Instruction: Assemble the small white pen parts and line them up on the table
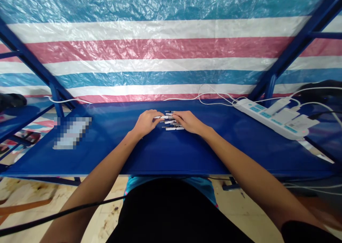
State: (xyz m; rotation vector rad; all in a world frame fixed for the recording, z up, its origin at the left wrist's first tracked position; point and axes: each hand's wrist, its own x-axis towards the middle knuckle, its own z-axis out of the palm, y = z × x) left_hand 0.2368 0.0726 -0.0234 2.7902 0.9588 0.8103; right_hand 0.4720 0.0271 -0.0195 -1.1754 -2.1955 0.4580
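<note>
Several slim white pens [174, 128] with dark parts lie close together on the blue table, partly covered by my right hand. My left hand [145, 122] pinches one end of a white pen [165, 118] between thumb and fingers, just above the others. From the other side my right hand [189, 121] closes its fingers on the same pen's far end. My right fingertips hide that end, so how firmly they grip it is hard to see.
A white power strip [267, 118] with plugged-in adapters sits on the right of the blue table [171, 154]. White cables [213, 94] run along the back edge. At left lies a pixelated pale object [72, 133]. Blue metal posts [291, 47] and a striped tarp [160, 50] stand behind.
</note>
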